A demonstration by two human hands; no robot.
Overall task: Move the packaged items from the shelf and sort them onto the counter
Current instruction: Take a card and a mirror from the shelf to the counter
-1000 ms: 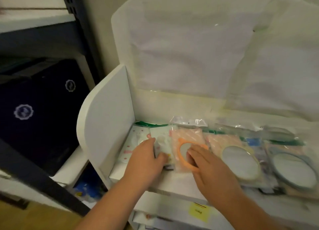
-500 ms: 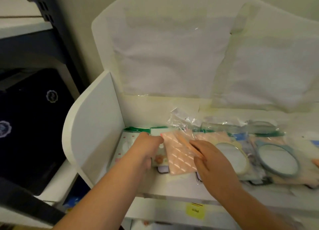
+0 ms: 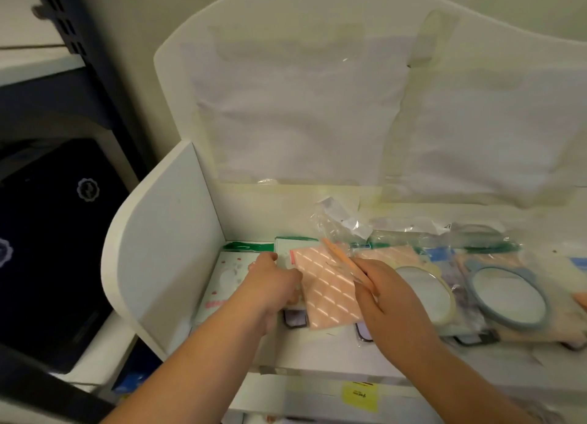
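On the white shelf (image 3: 320, 365) lies a row of packaged hand mirrors. My right hand (image 3: 386, 293) grips an orange-rimmed mirror in its clear bag and tips it up, so the peach striped backing card (image 3: 327, 291) faces me. My left hand (image 3: 274, 280) curls round the pale green-topped package (image 3: 287, 244) next to it, at the shelf's left. A floral white package (image 3: 228, 276) lies further left. To the right lie a cream-rimmed mirror package (image 3: 425, 291) and a blue-rimmed mirror package (image 3: 508, 296).
A white side panel (image 3: 165, 258) closes the shelf on the left and a tall back panel (image 3: 317, 105) stands behind. A yellow label (image 3: 360, 395) sticks to the shelf's front edge. A dark rack with a navy box (image 3: 54, 239) stands at the left.
My right hand has lifted the orange mirror package from flat to tilted on edge, its striped back now showing. My left hand stays on the green-topped package. The view shifted slightly left.
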